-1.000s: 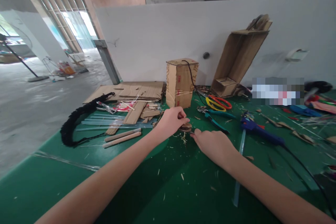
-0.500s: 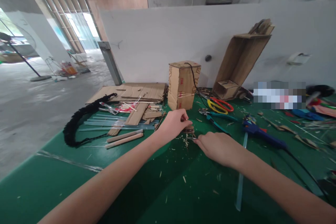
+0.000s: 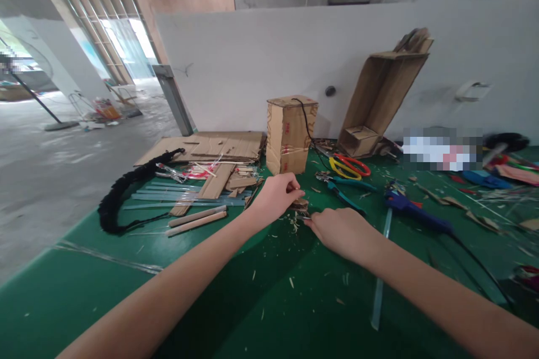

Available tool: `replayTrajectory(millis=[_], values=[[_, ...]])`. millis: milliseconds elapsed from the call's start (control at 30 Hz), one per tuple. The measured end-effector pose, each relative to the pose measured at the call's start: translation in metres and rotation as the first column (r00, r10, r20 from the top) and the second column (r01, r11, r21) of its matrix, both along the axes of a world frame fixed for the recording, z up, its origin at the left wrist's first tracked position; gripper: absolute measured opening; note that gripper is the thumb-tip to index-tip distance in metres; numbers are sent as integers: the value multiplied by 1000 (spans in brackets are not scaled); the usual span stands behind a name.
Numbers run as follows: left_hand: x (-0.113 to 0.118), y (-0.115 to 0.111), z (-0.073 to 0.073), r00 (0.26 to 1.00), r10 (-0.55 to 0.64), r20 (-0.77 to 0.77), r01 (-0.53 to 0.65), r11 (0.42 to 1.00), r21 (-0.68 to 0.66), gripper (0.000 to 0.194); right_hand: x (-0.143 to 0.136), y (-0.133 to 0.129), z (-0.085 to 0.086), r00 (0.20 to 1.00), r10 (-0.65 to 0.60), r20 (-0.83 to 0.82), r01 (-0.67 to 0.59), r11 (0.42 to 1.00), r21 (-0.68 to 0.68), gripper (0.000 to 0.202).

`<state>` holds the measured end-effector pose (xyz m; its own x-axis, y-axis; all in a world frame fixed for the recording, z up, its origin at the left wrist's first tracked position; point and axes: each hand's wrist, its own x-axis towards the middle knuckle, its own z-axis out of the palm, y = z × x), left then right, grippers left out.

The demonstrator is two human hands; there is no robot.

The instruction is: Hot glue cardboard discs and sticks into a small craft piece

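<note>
On the green table (image 3: 236, 303), my left hand (image 3: 278, 196) is closed in a pinch on something too small to make out, above a small stack of brown cardboard (image 3: 300, 204). To its right my right hand (image 3: 339, 231) is closed on a small metal blade (image 3: 304, 217), whose tip points at the near side of the stack. Pale shavings (image 3: 295, 227) lie beside the blade. Just behind the hands stands an upright cardboard box (image 3: 290, 137) with a black cord over its top.
Pliers (image 3: 343, 188), scissors (image 3: 349, 167) and a blue glue gun (image 3: 416, 212) lie at right. A tall open cardboard box (image 3: 383, 95) leans on the wall. At left are glue sticks (image 3: 155, 196), two wooden rods (image 3: 197, 222), cardboard strips (image 3: 217, 180) and a black fuzzy strip (image 3: 113, 199).
The view has shifted slightly, so everything sits a little further left. Both hands keep nearly the same pose by the cardboard stack.
</note>
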<state>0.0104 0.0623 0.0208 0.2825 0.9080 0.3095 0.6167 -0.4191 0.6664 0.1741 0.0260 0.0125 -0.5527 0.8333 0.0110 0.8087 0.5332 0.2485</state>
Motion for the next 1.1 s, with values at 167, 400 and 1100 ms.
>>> replayTrajectory(millis=[167, 400, 1100], values=[[-1, 1, -1, 1000, 3, 14, -3, 1000, -13, 10, 1, 2, 12, 999, 31, -10, -32, 995, -89, 45], [-1, 3, -2, 1000, 13, 26, -12, 999, -33, 8, 2, 7, -8, 1000, 27, -6, -26, 993, 119, 40], [-4, 4, -6, 999, 43, 8, -42, 999, -32, 9, -7, 1, 7, 1000, -8, 12, 9, 997, -79, 44]])
